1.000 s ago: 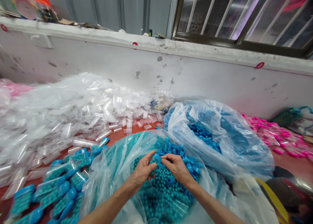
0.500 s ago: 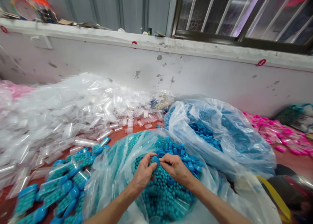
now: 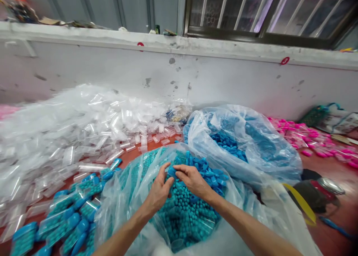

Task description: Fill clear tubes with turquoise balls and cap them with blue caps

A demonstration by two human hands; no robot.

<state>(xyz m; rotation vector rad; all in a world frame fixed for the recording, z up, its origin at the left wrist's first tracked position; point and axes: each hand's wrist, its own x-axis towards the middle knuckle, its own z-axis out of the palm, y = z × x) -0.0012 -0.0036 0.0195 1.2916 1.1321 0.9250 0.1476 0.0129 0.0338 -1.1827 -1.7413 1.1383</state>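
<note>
Both hands meet above an open plastic bag (image 3: 125,196) full of small turquoise beads (image 3: 181,196). My left hand (image 3: 159,189) curves its thumb and fingers round a small blue cap (image 3: 171,172). The fingertips of my right hand (image 3: 192,179) press on the same cap from the right. Whether a clear case hangs under the cap is hidden by my left hand. Loose blue caps (image 3: 212,177) lie on the beads just beyond my right hand. A clear plastic case (image 3: 177,244) rests among the beads near the bag's front.
Blue-capped cases filled with beads (image 3: 67,222) lie at left. Behind them spreads a heap of clear cases (image 3: 84,121). A second bag (image 3: 268,151) holds more blue caps. Pink pieces (image 3: 316,140) lie at right, near a yellow strip (image 3: 302,203). A wall (image 3: 229,77) stands behind.
Both hands have moved slightly left and up with the blue cap. My left thumb and forefinger are spread wider, and my right fingers reach further over the cap. The camera view has shifted right.
</note>
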